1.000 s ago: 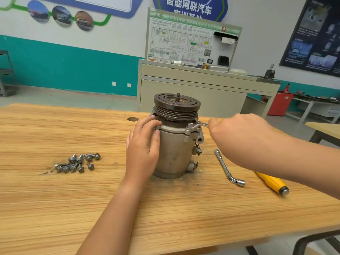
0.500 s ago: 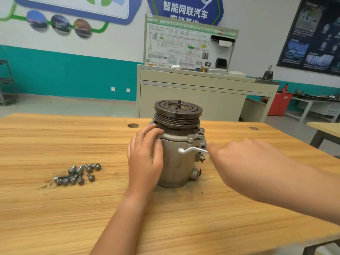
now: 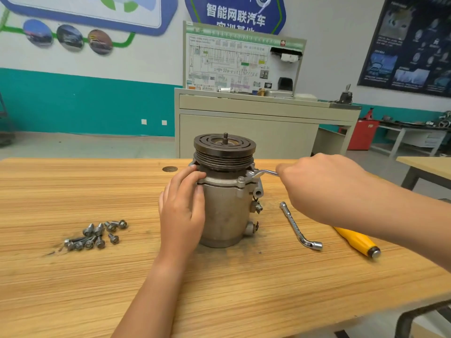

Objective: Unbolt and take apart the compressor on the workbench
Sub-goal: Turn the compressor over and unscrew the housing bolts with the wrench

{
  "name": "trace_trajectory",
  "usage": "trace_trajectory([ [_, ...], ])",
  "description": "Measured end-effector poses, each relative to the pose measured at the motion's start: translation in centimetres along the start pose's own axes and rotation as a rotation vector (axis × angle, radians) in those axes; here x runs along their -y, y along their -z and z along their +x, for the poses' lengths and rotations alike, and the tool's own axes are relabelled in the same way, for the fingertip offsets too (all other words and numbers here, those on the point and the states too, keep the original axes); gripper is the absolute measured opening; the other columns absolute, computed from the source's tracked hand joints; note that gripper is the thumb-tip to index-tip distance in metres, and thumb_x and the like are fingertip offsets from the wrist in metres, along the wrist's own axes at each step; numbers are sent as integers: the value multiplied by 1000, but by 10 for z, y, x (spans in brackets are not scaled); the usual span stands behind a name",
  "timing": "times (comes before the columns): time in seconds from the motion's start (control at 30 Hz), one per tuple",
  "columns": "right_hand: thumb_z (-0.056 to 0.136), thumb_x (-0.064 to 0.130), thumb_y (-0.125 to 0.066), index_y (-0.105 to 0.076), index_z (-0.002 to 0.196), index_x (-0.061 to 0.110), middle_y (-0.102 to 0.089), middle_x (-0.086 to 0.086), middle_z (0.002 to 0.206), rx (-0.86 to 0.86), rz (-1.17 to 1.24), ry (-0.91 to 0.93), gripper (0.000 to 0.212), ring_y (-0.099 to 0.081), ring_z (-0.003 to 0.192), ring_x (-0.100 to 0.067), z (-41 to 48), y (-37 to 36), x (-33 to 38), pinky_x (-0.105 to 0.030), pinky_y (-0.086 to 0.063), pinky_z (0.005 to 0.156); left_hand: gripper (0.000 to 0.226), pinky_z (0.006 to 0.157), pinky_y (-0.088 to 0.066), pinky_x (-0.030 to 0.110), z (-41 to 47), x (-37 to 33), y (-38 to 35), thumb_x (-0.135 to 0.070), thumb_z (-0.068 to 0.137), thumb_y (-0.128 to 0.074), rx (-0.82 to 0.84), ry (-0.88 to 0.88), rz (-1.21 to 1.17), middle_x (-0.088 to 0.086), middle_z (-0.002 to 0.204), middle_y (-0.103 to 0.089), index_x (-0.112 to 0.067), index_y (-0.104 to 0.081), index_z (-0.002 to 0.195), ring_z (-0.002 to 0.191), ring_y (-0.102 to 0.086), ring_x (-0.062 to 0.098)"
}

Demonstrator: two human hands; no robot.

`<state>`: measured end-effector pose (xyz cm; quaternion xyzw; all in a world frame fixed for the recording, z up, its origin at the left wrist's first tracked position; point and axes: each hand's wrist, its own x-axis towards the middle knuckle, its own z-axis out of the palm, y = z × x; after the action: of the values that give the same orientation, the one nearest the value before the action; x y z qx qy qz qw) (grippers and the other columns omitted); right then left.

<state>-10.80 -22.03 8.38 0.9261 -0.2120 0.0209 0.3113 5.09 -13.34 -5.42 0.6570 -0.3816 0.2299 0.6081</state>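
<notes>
compressor (image 3: 224, 211) is steadied upright by flat left fingers (image 3: 189, 178); the wrench (image 3: 264, 172) on its right flange, handle pointing right, is gripped by curled right fingers (image 3: 285, 172).

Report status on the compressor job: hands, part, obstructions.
Left hand pressed against upright compressor. Right hand grips wrench at flange. Loose bolts left, L-wrench right, both clear of work.
</notes>
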Motion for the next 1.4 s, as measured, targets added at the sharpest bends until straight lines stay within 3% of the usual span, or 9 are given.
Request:
trace_trajectory([
  [0.27,86,2,-43,-37,88,16,-29,3,60,14,24,70,16,-25,49,-15,1,8,13,-25,-20,40,29,104,-35,51,-1,-1,-1,-16,90,-43,-15,7,-13,-6,124,-52,-10,-62,111,122,-47,16],
  [0.57,92,2,-38,-31,134,-6,-45,-1,69,-66,-105,177,43,-42,55,-14,2,-8,17,-23,-18,39,30,105,-34,53,-1,-1,-2,-16,89,-43,-27,6,-11,-8,125,-50,-11,-63,110,121,-45,12],
  [0.67,92,6,-37,-40,123,-2,-27,-1,56,-72,-151,193,32,-24,42,-14,5,-10,9,-24,-16,36,31,105,-33,53,-2,-1,-2,-17,89,-42,-18,12,-14,-9,127,-50,-13,-62,112,122,-44,11],
  [0.83,91,0,-39,-43,107,7,-34,0,58,-73,-205,181,18,-34,46,-16,27,-23,-7,-26,-20,39,31,106,-33,52,-3,-1,-1,-16,90,-42,-15,11,-19,-9,128,-50,-15,-61,113,124,-44,9],
  [0.93,90,-1,-44,-43,109,8,-58,-5,86,-140,-88,118,21,-58,76,-23,49,-38,-6,-26,-34,52,30,106,-33,51,-3,0,-1,-17,90,-42,-18,10,-15,-10,128,-50,-15,-61,114,124,-44,9],
  [1.1,90,-1,-42,-40,118,8,-58,-8,109,-300,-49,159,30,-56,100,-25,69,-63,-5,-30,-40,88,31,106,-33,49,-2,1,-1,-18,90,-42,-14,10,3,-11,127,-49,-15,-60,115,125,-43,10],
  [1.2,89,-3,-46,-49,114,4,-62,-9,87,-387,15,96,26,-60,78,-26,60,-58,-10,-33,-43,67,31,106,-33,49,-3,0,0,-18,90,-41,-3,8,4,-9,128,-50,-15,-60,115,125,-43,12],
  [1.27,89,-1,-49,-53,113,1,-53,-7,61,-477,167,0,24,-49,49,-27,43,-51,-12,-28,-29,43,31,106,-33,50,-3,0,0,-17,90,-41,0,5,1,-8,127,-50,-15,-60,115,125,-44,12],
  [1.4,90,9,-40,-38,117,10,-32,5,48,-318,80,-37,27,-27,36,-16,8,-39,-2,-24,-12,38,30,104,-34,52,-2,0,0,-16,90,-42,-7,3,-10,-6,127,-51,-14,-60,115,124,-46,16],
])
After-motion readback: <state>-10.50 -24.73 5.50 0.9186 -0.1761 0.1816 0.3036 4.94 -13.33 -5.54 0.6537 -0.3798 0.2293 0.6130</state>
